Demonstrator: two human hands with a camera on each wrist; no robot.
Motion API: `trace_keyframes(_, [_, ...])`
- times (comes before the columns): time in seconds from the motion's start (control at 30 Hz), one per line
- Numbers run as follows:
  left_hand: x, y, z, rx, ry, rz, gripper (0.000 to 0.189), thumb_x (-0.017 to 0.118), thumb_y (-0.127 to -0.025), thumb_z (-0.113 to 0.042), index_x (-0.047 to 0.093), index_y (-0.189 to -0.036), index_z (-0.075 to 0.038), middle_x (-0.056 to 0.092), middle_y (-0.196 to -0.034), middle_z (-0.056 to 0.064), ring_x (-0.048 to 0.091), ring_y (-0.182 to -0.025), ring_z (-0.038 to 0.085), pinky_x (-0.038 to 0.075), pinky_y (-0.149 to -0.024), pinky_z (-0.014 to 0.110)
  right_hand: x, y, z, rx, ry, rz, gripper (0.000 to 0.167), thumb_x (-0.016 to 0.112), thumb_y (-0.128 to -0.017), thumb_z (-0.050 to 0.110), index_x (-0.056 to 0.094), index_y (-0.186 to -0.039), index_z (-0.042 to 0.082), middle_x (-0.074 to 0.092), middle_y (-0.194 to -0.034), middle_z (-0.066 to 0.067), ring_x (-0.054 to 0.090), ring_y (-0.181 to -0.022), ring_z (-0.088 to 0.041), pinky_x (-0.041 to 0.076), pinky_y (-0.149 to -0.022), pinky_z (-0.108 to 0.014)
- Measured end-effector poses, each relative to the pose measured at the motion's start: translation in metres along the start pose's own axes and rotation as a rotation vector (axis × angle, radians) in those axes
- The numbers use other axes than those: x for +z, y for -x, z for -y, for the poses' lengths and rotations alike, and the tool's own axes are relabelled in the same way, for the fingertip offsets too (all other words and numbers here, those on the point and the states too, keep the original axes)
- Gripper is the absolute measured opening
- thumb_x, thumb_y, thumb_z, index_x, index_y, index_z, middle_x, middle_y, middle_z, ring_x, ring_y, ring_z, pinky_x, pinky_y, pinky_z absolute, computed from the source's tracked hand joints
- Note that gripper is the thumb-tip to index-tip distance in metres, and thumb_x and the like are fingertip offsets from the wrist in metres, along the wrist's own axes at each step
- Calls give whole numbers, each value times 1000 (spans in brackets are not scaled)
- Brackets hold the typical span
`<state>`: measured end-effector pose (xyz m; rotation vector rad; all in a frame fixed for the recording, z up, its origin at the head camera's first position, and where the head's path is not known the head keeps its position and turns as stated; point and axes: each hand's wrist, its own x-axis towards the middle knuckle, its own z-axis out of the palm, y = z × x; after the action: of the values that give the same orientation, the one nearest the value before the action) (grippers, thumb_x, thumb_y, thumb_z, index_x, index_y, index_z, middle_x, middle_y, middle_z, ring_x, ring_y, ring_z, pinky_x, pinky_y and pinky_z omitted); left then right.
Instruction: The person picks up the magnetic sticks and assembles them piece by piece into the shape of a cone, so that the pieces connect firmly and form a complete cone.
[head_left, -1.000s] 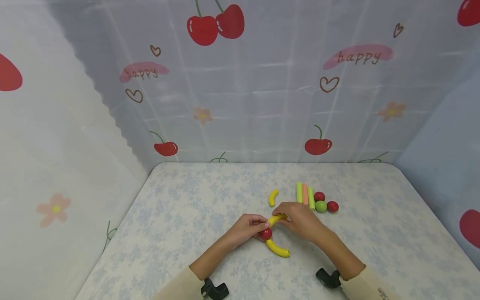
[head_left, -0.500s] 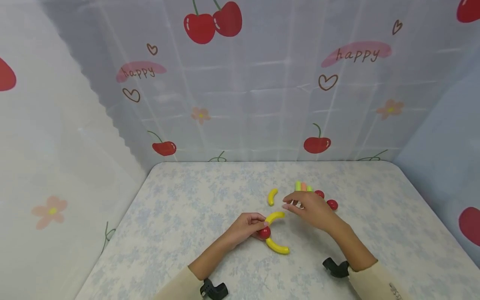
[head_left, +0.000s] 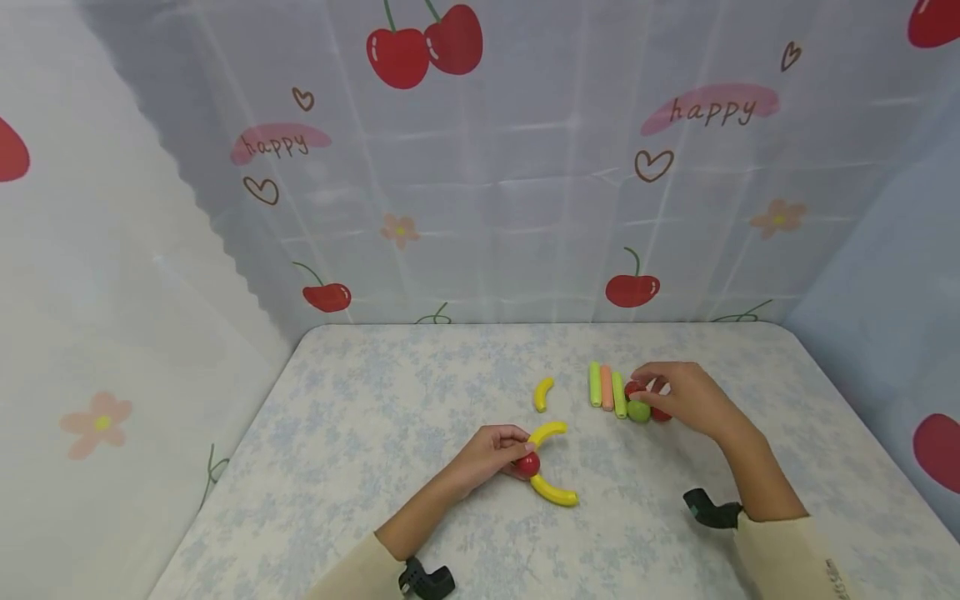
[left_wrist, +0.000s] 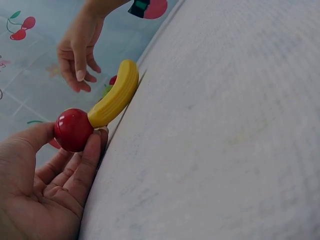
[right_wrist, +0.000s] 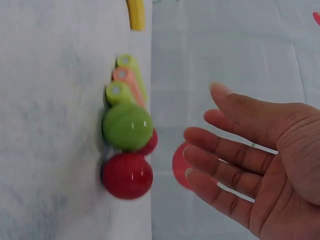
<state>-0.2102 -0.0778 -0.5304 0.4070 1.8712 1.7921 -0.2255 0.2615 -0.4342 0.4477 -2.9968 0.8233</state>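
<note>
My left hand (head_left: 489, 457) pinches a glossy red ball (head_left: 529, 465) between thumb and fingers. Two yellow curved, banana-like pieces meet this ball, the upper piece (head_left: 550, 430) and the lower piece (head_left: 556, 493). In the left wrist view, one ridged yellow piece (left_wrist: 116, 95) touches the red ball (left_wrist: 73, 130) held at my fingertips. At the right, my right hand (head_left: 693, 402) hovers with spread, loosely bent fingers and holds nothing. Below it lie a green ball (head_left: 639, 411) and two red balls, partly covered in the head view. The right wrist view shows the nearer red ball (right_wrist: 127, 176) beside the green ball (right_wrist: 127, 126).
Left of the ball group lie two light green sticks (head_left: 596, 385) and a peach-coloured stick (head_left: 607, 388), side by side. A smaller yellow curved piece (head_left: 543, 394) lies apart to their left. The table's back edge (head_left: 465, 324) meets a printed curtain (head_left: 510, 208).
My right hand has let go of the upper yellow piece and moved right and away, over the balls. The left hand keeps its hold on the red ball and has hardly moved.
</note>
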Motion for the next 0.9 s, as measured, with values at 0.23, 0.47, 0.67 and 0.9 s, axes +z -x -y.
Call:
trace_keyframes(0.23, [0,0,-1,5,-6,-4,25,66,-100,-16,68,-118,3,74,-100,12,74,-86,19,61,-75,33,-9,0,-27,99,-1,73,39,82,-87,19,70,-117,-2,71,-107,-16,64,-91,-27,58,-70,-37])
trace_keyframes(0.47, [1,0,1,-13,-19,-21,25,66,-100,-16,69,-117,1,74,-100,10,73,-87,18,61,-75,32,-6,5,-47,122,-61,190,42,87,-81,20,71,-112,-3,70,-100,-11,62,-87,-24,56,-71,-36])
trace_keyframes(0.67, [0,0,1,1,-7,-2,26,64,-101,-15,67,-119,3,74,-102,11,73,-88,17,61,-76,32,-1,4,-51,80,-68,192,36,87,-81,14,72,-108,-4,71,-97,-10,64,-87,-26,58,-72,-40])
trace_keyframes(0.9, [0,0,0,14,-4,17,27,63,-102,-14,66,-121,5,74,-103,11,73,-88,16,61,-77,32,0,3,-50,85,-58,195,32,85,-82,11,73,-106,-5,71,-93,-9,65,-85,-24,58,-71,-40])
